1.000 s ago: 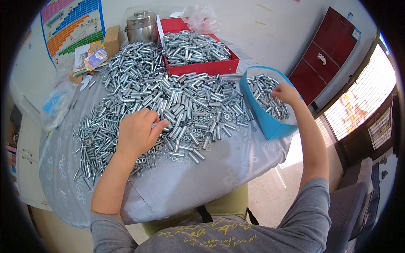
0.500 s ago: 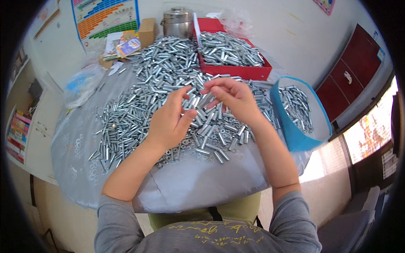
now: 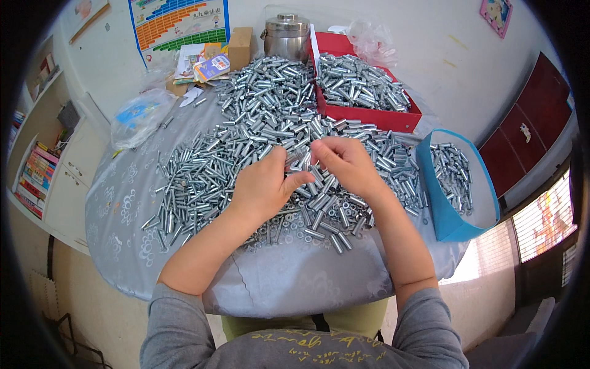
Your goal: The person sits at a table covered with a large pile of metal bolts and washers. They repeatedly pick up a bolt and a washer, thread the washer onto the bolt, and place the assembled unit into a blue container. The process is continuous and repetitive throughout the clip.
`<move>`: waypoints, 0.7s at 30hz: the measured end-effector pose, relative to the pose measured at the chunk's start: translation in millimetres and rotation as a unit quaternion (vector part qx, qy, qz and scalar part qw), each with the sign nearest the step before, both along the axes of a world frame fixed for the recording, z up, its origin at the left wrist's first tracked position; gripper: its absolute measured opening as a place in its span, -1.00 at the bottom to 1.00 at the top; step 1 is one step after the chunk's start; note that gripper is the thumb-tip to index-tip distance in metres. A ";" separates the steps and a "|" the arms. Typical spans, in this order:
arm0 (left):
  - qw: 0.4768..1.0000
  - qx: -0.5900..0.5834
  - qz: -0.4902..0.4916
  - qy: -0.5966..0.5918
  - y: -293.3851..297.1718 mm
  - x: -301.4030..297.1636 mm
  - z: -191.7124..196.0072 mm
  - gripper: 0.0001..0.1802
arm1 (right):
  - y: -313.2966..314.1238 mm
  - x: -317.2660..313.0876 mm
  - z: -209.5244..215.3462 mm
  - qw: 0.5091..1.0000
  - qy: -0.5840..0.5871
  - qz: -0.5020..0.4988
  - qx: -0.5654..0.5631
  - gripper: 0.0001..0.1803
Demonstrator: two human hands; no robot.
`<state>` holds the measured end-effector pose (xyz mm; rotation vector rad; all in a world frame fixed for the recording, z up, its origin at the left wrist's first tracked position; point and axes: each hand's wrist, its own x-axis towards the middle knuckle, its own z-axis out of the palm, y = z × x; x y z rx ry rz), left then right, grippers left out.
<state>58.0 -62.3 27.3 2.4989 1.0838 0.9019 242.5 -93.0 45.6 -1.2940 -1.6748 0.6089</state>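
Over a heap of silvery metal tubes [image 3: 270,86], my left hand [image 3: 261,187] and my right hand [image 3: 349,166] face each other, a small gap between their fingertips. The left fingers curl inward, with the thumb reaching toward the right hand. What they hold blends with the shiny metal behind. My right thumb and forefinger press together in a pinch; any small part between them cannot be made out. Below the hands lie short thick metal sleeves [image 3: 313,234] and small washers or nuts [image 3: 289,218]. Thinner metal pins or bolts [image 3: 190,184] lie to the left.
A red box [image 3: 369,117] full of metal tubes stands at the back. On the right is a blue bin [image 3: 458,229] partly filled with metal parts. Behind are a steel pot [image 3: 287,40], cardboard box [image 3: 240,48] and papers [image 3: 196,61]; a plastic bag [image 3: 141,117] lies left.
My hands have come closer together, and the right fingers have closed from a looser spread into a pinch. The whole view has shifted, so the table appears farther right and lower.
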 end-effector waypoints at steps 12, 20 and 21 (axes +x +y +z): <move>0.993 0.060 0.024 0.099 -11.5 9.1 -2.8 -0.31 | -4.7 1.7 3.0 0.989 -0.112 0.034 -0.088 -0.66; 0.990 0.057 0.031 0.127 -10.2 8.9 -3.4 -0.32 | -5.3 6.8 2.7 0.991 -0.109 0.036 -0.073 -0.66; 0.989 0.060 0.031 0.129 -10.8 9.0 -2.6 -0.32 | -6.0 5.2 2.7 0.989 -0.115 0.046 -0.084 -0.66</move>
